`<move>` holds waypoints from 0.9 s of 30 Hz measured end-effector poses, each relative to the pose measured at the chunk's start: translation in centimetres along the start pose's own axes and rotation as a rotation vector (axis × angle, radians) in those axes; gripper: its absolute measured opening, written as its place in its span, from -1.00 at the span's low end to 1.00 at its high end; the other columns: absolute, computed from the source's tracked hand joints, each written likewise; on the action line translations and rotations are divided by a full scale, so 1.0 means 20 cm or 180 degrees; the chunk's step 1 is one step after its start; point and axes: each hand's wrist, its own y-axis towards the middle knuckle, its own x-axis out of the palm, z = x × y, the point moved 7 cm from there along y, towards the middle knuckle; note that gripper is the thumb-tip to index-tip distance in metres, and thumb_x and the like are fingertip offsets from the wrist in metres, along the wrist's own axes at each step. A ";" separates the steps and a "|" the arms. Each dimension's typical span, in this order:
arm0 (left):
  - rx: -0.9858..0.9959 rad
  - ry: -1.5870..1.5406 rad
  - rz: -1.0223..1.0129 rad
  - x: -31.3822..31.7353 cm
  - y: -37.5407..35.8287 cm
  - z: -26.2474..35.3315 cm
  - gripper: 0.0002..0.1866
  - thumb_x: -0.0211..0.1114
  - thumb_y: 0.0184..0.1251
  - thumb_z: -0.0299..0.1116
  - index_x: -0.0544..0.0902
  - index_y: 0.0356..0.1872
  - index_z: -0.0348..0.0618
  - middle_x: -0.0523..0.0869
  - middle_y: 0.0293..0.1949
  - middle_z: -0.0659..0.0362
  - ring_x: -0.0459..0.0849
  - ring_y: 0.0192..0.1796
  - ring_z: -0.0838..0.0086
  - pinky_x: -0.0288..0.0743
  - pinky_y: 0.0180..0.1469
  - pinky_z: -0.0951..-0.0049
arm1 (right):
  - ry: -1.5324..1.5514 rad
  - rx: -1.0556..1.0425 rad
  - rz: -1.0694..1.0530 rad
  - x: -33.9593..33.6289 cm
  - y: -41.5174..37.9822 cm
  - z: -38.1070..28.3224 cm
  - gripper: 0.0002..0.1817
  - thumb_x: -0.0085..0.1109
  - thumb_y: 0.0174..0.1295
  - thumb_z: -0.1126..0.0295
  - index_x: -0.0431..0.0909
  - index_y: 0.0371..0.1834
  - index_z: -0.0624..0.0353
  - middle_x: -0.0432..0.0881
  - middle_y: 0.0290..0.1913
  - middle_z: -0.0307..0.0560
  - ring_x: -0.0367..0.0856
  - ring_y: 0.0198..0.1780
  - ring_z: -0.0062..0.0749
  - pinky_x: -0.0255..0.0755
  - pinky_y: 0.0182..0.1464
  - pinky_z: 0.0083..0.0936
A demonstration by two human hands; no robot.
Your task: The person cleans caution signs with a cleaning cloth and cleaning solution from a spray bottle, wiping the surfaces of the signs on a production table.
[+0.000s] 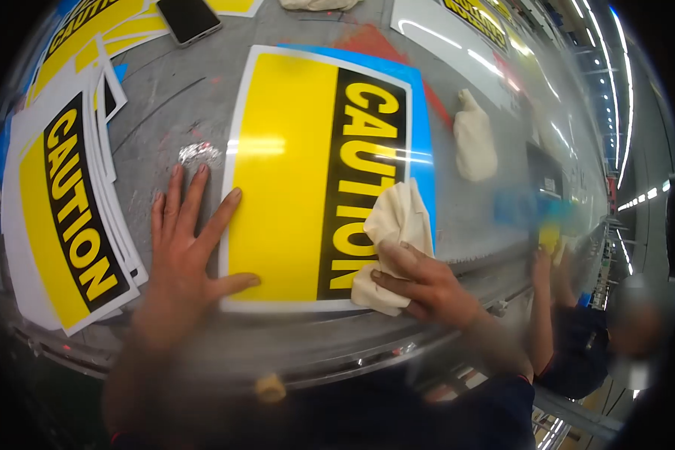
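A yellow caution sign with a black band and yellow letters lies flat before me, on top of a blue sheet that shows along its right edge. My left hand rests with fingers spread at the sign's left side, thumb and index fingertip on its border. In my right hand a cream cloth is bunched, pressed on the sign's lower right part and covering the end of the lettering. To the left lies a pile of similar caution signs, fanned unevenly.
A phone lies at the top, among more signs. Another crumpled cloth sits on the grey table right of the sign. On the right, a co-worker stands at the table with arms over it, blurred. The table's metal edge runs in front of me.
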 end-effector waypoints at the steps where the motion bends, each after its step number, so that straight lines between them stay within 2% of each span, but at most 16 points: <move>1: 0.0011 -0.0050 0.0048 -0.01 0.00 0.00 0.21 0.77 -0.09 0.16 0.46 0.71 0.16 0.16 0.81 -0.10 -0.09 0.86 -0.21 -0.15 0.75 -0.47 | -0.0091 -0.0158 -0.0172 0.04 0.03 -0.03 -0.16 0.46 0.02 0.54 0.61 0.55 0.10 0.36 0.76 0.01 0.38 0.73 0.01 0.31 0.76 -0.04; 2: 0.0023 -0.0099 0.0092 -0.02 0.00 0.01 0.20 0.83 -0.12 0.04 0.48 0.70 0.16 0.17 0.81 -0.11 -0.07 0.85 -0.21 -0.11 0.75 -0.45 | -0.0180 -0.0315 -0.0341 0.07 0.07 -0.07 -0.15 0.44 0.03 0.56 0.59 0.56 0.13 0.33 0.77 0.00 0.34 0.76 -0.01 0.29 0.77 -0.04; 3: 0.0029 -0.0071 0.0048 -0.02 0.00 0.02 0.22 0.74 -0.06 0.23 0.45 0.72 0.12 0.16 0.82 -0.07 -0.11 0.86 -0.20 -0.17 0.77 -0.45 | -0.0093 -0.0416 -0.0430 0.10 0.12 -0.12 -0.12 0.38 0.06 0.57 0.51 0.61 0.20 0.33 0.77 0.01 0.28 0.78 -0.05 0.26 0.79 -0.03; 6: 0.0085 0.0019 0.0006 -0.01 0.00 0.02 0.23 0.74 -0.06 0.22 0.43 0.73 0.08 0.17 0.81 -0.06 -0.12 0.86 -0.18 -0.15 0.77 -0.44 | -0.0117 -0.1117 -0.0347 0.19 0.34 -0.27 -0.24 0.32 0.26 0.48 0.49 0.62 0.26 0.31 0.78 0.04 0.31 0.77 -0.08 0.27 0.78 -0.01; 9: 0.0253 -0.0256 0.0119 -0.04 -0.03 0.04 -0.06 0.75 0.06 -0.09 0.62 0.56 -0.03 0.35 0.73 -0.03 -0.02 0.85 -0.14 -0.01 0.78 -0.29 | 0.0123 -0.1561 -0.0134 0.21 0.50 -0.28 -0.35 0.22 0.40 0.46 0.49 0.60 0.30 0.36 0.75 0.03 0.45 0.68 -0.07 0.35 0.74 -0.06; 10: 0.0292 -0.0388 0.0089 -0.06 -0.05 0.03 -0.14 0.75 0.10 -0.17 0.66 0.51 -0.05 0.39 0.71 -0.02 0.00 0.85 -0.14 0.02 0.78 -0.24 | 0.0161 -0.1437 -0.0249 0.19 0.51 -0.25 -0.32 0.29 0.32 0.52 0.53 0.58 0.25 0.40 0.73 0.02 0.49 0.66 -0.03 0.41 0.70 -0.07; 11: 0.0341 -0.0397 0.0471 -0.13 -0.08 0.06 -0.40 0.68 0.22 -0.39 0.78 0.33 -0.13 0.64 0.52 -0.03 0.46 0.66 -0.05 0.42 0.60 0.01 | 0.0112 -0.1262 -0.0217 0.15 0.49 -0.22 -0.30 0.34 0.25 0.55 0.57 0.55 0.21 0.41 0.72 0.02 0.51 0.63 0.01 0.43 0.68 -0.05; 14: -0.0425 -0.1527 0.0414 -0.19 -0.12 -0.07 -0.57 0.63 0.33 -0.43 0.84 0.22 -0.18 0.85 0.20 -0.02 0.84 0.22 0.17 0.70 0.20 0.27 | 0.0135 -0.0742 -0.0032 0.03 0.33 -0.04 -0.26 0.55 0.05 0.57 0.69 0.44 0.13 0.47 0.68 0.02 0.55 0.59 0.10 0.47 0.62 0.00; 15: -0.0295 -0.1530 0.0905 -0.22 -0.12 -0.06 -0.77 0.58 0.43 -0.43 0.88 0.04 -0.24 0.91 -0.20 0.06 0.83 -0.30 0.43 0.64 -0.22 0.44 | 0.0053 -0.0590 0.0071 -0.01 0.27 -0.02 -0.28 0.58 0.04 0.54 0.72 0.40 0.13 0.49 0.66 0.02 0.56 0.58 0.11 0.48 0.61 0.01; 17: -0.0554 -0.1635 0.0400 -0.21 -0.12 -0.04 -0.87 0.56 0.46 -0.40 0.88 -0.12 -0.24 0.84 -0.38 0.09 0.74 -0.43 0.50 0.54 -0.34 0.44 | -0.0093 -0.0254 0.0292 -0.04 0.17 -0.02 -0.32 0.65 0.01 0.50 0.78 0.33 0.12 0.53 0.63 0.02 0.57 0.57 0.12 0.49 0.59 0.02; 18: -0.0665 -0.1677 0.0141 -0.20 -0.12 -0.03 -0.87 0.56 0.47 -0.39 0.87 -0.20 -0.25 0.80 -0.48 0.11 0.69 -0.49 0.53 0.48 -0.40 0.43 | -0.0043 -0.0236 0.0330 -0.04 0.16 -0.04 -0.33 0.68 -0.01 0.47 0.79 0.29 0.12 0.56 0.61 0.02 0.58 0.56 0.12 0.50 0.57 0.01; 19: -0.0516 -0.1553 0.0113 -0.20 -0.12 -0.01 -0.71 0.59 0.44 -0.30 0.77 -0.44 -0.24 0.66 -0.64 0.15 0.54 -0.62 0.52 0.34 -0.49 0.37 | 0.0007 -0.0212 0.0380 -0.04 0.17 -0.08 -0.34 0.71 -0.03 0.45 0.81 0.26 0.11 0.58 0.59 0.02 0.58 0.56 0.12 0.51 0.56 0.01; 21: -0.0359 -0.1477 -0.0117 -0.19 -0.11 0.00 -0.64 0.62 0.40 -0.25 0.71 -0.52 -0.23 0.61 -0.66 0.15 0.51 -0.64 0.50 0.31 -0.50 0.36 | 0.0047 -0.0278 0.0548 0.00 0.20 -0.13 -0.36 0.77 -0.11 0.41 0.84 0.17 0.11 0.62 0.54 0.04 0.65 0.46 0.10 0.57 0.48 -0.03; 24: -0.0327 -0.1262 -0.0246 -0.16 -0.12 -0.02 -0.59 0.66 0.33 -0.19 0.66 -0.56 -0.21 0.63 -0.65 0.15 0.56 -0.63 0.43 0.37 -0.48 0.34 | -0.0023 -0.0474 0.0504 0.02 0.24 -0.11 -0.37 0.80 -0.08 0.38 0.83 0.17 0.11 0.61 0.52 0.06 0.69 0.36 0.06 0.60 0.41 -0.08; 25: -0.0309 -0.1152 -0.0212 -0.16 -0.13 -0.04 -0.60 0.66 0.31 -0.19 0.67 -0.55 -0.20 0.64 -0.64 0.15 0.58 -0.62 0.41 0.39 -0.48 0.34 | -0.0110 -0.0505 0.0577 -0.02 0.26 -0.11 -0.27 0.80 -0.07 0.40 0.76 0.29 0.09 0.64 0.42 0.06 0.69 0.30 0.03 0.61 0.36 -0.11; 27: -0.0290 -0.1020 -0.0188 -0.16 -0.12 -0.07 -0.61 0.69 0.28 -0.18 0.68 -0.52 -0.19 0.66 -0.63 0.14 0.63 -0.60 0.39 0.43 -0.46 0.32 | 0.0096 0.0004 0.0961 -0.06 0.26 -0.08 -0.17 0.81 -0.11 0.40 0.69 0.37 0.09 0.65 0.33 0.03 0.67 0.30 0.04 0.61 0.35 -0.11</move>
